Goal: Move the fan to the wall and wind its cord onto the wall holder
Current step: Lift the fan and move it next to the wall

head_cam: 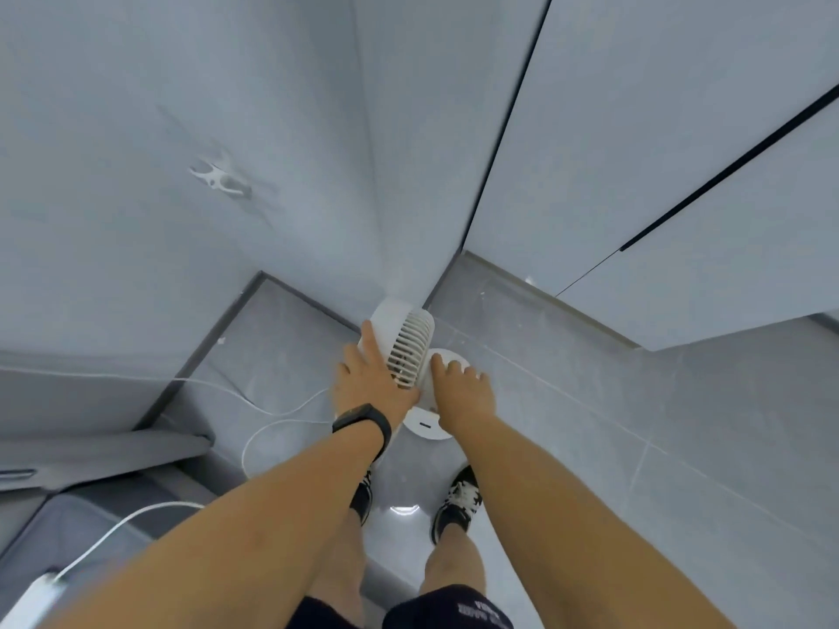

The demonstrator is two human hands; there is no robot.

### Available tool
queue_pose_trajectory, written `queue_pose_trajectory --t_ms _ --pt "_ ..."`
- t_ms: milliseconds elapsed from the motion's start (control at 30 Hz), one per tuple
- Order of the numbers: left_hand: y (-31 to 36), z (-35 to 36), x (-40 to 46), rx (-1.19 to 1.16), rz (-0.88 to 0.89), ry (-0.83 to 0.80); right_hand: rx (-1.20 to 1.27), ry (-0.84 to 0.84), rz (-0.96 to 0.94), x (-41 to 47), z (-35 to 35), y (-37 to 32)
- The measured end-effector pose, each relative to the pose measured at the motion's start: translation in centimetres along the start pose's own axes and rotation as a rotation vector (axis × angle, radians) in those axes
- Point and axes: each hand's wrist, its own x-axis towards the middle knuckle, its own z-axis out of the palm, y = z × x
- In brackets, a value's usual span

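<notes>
A white fan (407, 347) stands on the grey tiled floor at the outer corner of the wall, its round base (426, 424) below its grilled head. My left hand (370, 383), with a black band on the wrist, grips the left side of the fan head. My right hand (458, 385) lies over the fan's right side near the stem; what its fingers hold is hidden. The white cord (254, 442) trails in loops across the floor to the left. A small white wall holder (221, 179) is fixed on the left wall, with nothing wound on it.
White cabinet doors (635, 143) fill the right wall. A grey sofa or cushion edge (91, 451) lies at the lower left, with a white power block (32, 601) in the corner. My two feet in dark shoes (456, 501) stand just behind the fan.
</notes>
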Motion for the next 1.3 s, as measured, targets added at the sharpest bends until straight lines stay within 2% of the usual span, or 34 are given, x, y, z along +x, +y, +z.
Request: queue_pose_trajectory --t_ms 267,567,833,1300 --pt "-1.2 -0.9 -0.1 -0.063 -0.016 0.028 -0.038 0.023 -0.059 0.8 -0.7 -0.9" --pt "-2.6 -5.3 -2.4 0.012 0.083 0.05 0.024 0.095 -0.05 -3.4 -2.5 -2.8" --pt "-4.9 -8.1 -5.9 -0.007 0.042 0.059 -0.016 0.116 -0.112 -7.5 -3.7 -5.5" --pt "-14.5 -15.6 -4.2 -0.051 -0.007 0.033 -0.073 0.137 -0.164 -8.3 -7.0 -16.8"
